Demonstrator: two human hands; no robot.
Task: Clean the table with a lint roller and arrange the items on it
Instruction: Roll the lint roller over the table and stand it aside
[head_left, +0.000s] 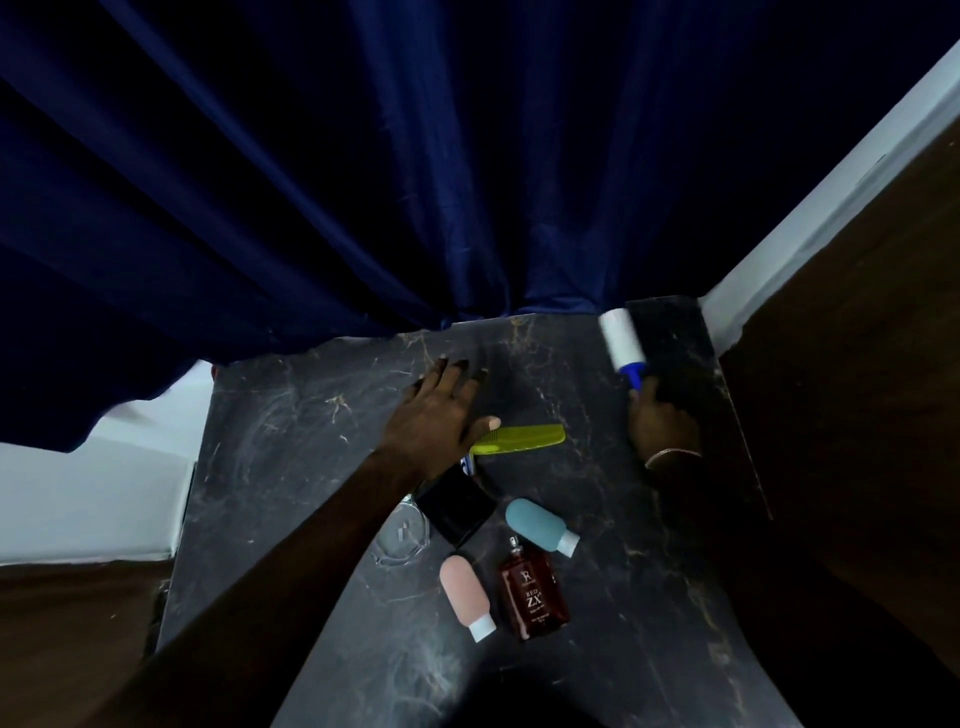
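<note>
My right hand (662, 415) grips the blue handle of a lint roller (621, 338), whose white roll lies on the far right corner of the dark marble table (291, 426). My left hand (441, 410) rests flat and open on the table's middle, fingers spread, its thumb beside a yellow-green comb (524, 438). Nearer me lie a black case (457, 512), a teal bottle (537, 525), a pink bottle (464, 595) and a dark red perfume bottle (532, 592). A small blue-and-white item (469, 462) peeks out under my left wrist.
A dark blue curtain (415, 182) hangs over the table's far edge. A thin clear ring with a cord (402, 540) lies left of the black case. A white wall strip (810, 208) and brown panel (857, 364) border the right side; a white ledge (93, 493) sits left.
</note>
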